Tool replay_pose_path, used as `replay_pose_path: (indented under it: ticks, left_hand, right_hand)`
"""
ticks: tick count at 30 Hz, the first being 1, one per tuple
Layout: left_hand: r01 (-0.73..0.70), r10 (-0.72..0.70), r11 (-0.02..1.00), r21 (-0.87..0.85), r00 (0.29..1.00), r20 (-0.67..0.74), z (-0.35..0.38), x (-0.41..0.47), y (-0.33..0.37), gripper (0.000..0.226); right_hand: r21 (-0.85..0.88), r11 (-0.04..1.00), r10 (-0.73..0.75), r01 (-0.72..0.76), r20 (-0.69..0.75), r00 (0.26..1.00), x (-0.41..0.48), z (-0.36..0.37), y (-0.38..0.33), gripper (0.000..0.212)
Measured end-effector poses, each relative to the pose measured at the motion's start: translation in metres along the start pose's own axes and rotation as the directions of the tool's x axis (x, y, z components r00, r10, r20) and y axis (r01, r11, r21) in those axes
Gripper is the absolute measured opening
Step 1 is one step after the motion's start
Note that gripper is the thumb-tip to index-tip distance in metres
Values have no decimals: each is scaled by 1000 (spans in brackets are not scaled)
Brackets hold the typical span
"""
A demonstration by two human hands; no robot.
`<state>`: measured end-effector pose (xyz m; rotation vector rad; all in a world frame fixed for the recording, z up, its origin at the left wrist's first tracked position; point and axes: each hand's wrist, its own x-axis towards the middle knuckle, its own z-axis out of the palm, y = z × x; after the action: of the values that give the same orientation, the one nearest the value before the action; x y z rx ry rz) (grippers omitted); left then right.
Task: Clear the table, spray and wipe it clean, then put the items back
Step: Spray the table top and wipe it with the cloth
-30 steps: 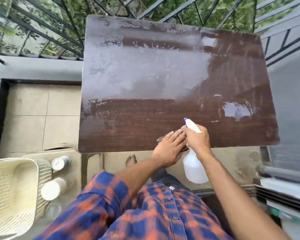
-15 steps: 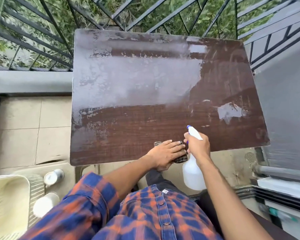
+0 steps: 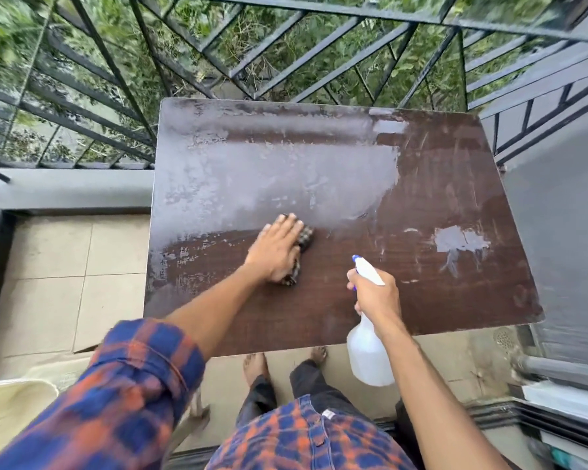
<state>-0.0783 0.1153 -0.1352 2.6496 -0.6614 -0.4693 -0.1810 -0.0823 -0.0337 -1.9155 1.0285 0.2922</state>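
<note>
Left hand (image 3: 279, 252) flat on checked cloth (image 3: 305, 236), right hand (image 3: 375, 296) grips spray bottle (image 3: 369, 354); cloth may bunch, smearing wet film (image 3: 286, 178) ahead of it.

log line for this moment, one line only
phase: wiping | left hand: presses cloth on table | right hand: grips spray bottle at near edge

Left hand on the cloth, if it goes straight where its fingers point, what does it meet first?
The left hand would push the cloth into the grey wet film; no object stands in that line before the far edge of the table, as far as this view shows.
</note>
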Motion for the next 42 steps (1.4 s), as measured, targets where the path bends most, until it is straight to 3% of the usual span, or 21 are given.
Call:
replay_pose_path:
  ticks: [3,7,9,13,16,18,25,29,34,37,39,42]
  left_hand:
    - [189,-194,980,-60,978,-75,-16,-7,-51,61]
    - [422,-449,893,-158,864,-227,-17,-59,-102,67]
    - [469,-499,867,-170,823,-271,-10,-94,-111,68]
    - [568,-596,802,-186,739,-313,14,-136,-88,67]
    - [653,-692,721,-231,663,-285,24,-128,-59,69]
    - [664,-704,709,-238,654,-276,22,-109,-48,71]
    - [469,-473,880,-77,849,-237,-6,-8,-60,66]
    - [418,-419,907,-56,877,-233,-8,41,-46,63]
    - [94,-85,994,54,986,-146,27,44,35,66]
    - [-156,159,984,81,987,-36,63,25,102,63]
    - [-325,323,942,82,946,43,90,2,135,60]
    - [-441,434,894,82,897,88,107,-23,144,58]
  right_hand:
    - [-15,1000,-11,11,5,1000,6,3,2,15]
    - [-33,999,-31,33,57,998,7,11,3,15]
    - [-32,999,-35,37,72,997,9,13,1,16]
    - [-4,999,-43,43,103,994,12,11,-4,16]
    - [-8,998,-58,60,129,990,14,9,-7,16]
    - [-11,997,-68,70,140,988,15,7,-10,14]
    - [8,998,-68,68,143,987,30,-7,-11,15]
    - [12,998,-63,62,113,992,40,-18,-2,18]
    - [26,1000,-17,16,42,999,48,-38,12,16]
    - [33,999,-7,6,3,1000,52,-51,19,14]
    - [45,999,-15,16,-29,999,56,-57,23,15]
    - [43,998,-36,38,-46,998,61,-63,30,21]
